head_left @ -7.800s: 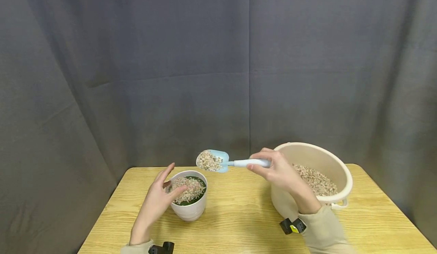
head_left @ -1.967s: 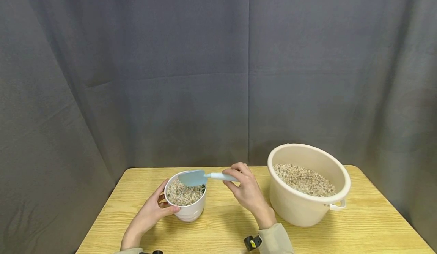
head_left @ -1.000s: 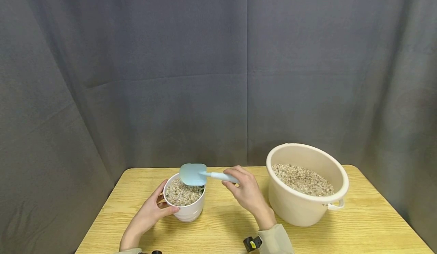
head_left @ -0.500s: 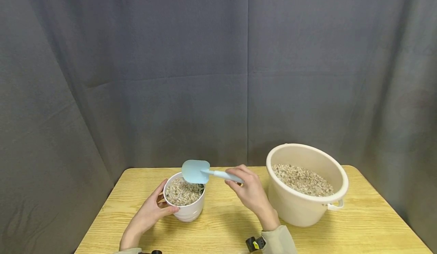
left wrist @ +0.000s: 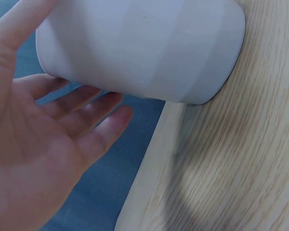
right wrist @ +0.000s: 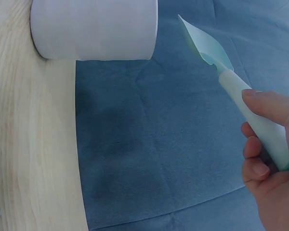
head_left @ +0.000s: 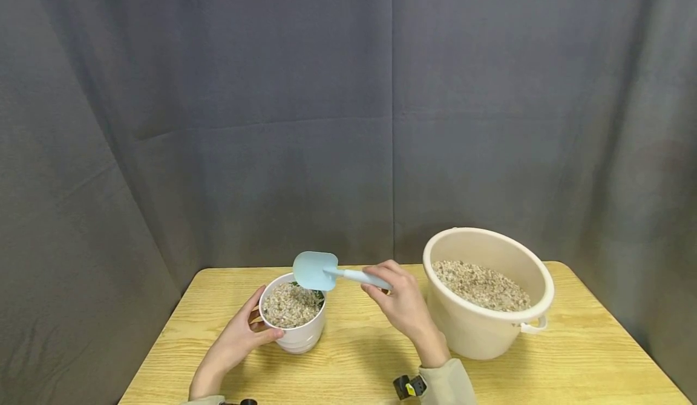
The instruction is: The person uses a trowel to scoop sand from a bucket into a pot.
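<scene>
Change since the previous second: the light-blue scoop (head_left: 314, 270) sits slightly higher and further right over the pot, its blade tipped up and bare of gravel; the pot's fill is level where, earlier, it was heaped over a green insert.

Backdrop (head_left: 348, 120): dark grey cloth, hanging behind and to both sides of the table.

Table (head_left: 370, 350): light wood grain, rounded far corners, bearing every item below.

Bucket (head_left: 474, 338): cream plastic, right half of the table, small side handle on its near right; part-filled with pale mixed gravel (head_left: 479, 284).

Pot (head_left: 298, 338): white, round, left of centre, upright on the table; filled almost to the rim with the same gravel. In the left wrist view its faceted side wall (left wrist: 144, 48) meets the wood directly.

Left hand (head_left: 239, 341): cupped round the pot's near left side, thumb on the front wall, fingers behind it; a steadying hold.

Right hand (head_left: 400, 305): between pot and bucket, raised off the table, fingers and thumb pinching the scoop's handle. The right wrist view shows thumb and curled fingers (right wrist: 265, 139) closed on the handle, the blade (right wrist: 207, 45) pointing away.

Scoop: held above the pot's far right rim, not touching it, handle running right into the hand.

Sleeve (head_left: 449, 384): beige, at the right wrist.
</scene>
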Available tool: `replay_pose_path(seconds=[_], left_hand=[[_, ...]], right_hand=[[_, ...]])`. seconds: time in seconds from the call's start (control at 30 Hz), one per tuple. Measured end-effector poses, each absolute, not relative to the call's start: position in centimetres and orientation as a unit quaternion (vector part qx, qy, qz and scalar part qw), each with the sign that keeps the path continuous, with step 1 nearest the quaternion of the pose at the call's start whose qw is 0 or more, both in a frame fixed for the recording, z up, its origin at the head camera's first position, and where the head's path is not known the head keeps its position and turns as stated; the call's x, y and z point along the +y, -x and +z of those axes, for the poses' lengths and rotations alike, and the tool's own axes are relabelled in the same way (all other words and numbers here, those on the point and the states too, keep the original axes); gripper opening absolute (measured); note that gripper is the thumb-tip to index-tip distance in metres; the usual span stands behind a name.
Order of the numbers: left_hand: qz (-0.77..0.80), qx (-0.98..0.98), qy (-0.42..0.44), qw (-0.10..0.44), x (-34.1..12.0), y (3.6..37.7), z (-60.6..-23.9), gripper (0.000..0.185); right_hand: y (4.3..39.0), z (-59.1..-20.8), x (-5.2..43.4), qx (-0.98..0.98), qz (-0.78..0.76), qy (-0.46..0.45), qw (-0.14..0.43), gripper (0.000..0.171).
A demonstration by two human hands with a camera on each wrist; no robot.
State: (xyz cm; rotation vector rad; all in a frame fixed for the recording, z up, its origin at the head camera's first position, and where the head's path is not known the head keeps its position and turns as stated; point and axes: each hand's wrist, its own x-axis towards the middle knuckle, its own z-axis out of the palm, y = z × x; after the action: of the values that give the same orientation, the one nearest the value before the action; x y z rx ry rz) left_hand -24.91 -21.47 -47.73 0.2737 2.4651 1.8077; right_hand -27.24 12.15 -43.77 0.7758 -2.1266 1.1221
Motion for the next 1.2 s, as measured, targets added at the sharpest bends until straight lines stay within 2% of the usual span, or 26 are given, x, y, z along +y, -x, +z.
replay_pose_path(seconds=[0.3,0.63,1.0,1.2], left_hand=[[0.586,0.804,-0.094,0.035,-21.4,24.9,-47.2,0.099],[0.453,0.883,-0.107,-0.062,-21.0,24.5,-45.3,0.095],[0.414,0.896,-0.126,-0.094,-19.0,24.3,-43.2,0.09],[0.389,0.904,-0.134,-0.113,-16.7,24.9,-42.3,0.084]], right_hand=[[27.0,-42.8,12.9,-0.808,0.423,-0.281,0.3,0.025],[26.6,-40.5,15.4,-0.814,0.412,-0.266,0.312,0.024],[26.0,-36.5,20.9,-0.823,0.343,-0.282,0.355,0.025],[25.4,-34.3,24.2,-0.846,0.285,-0.275,0.358,0.025]])
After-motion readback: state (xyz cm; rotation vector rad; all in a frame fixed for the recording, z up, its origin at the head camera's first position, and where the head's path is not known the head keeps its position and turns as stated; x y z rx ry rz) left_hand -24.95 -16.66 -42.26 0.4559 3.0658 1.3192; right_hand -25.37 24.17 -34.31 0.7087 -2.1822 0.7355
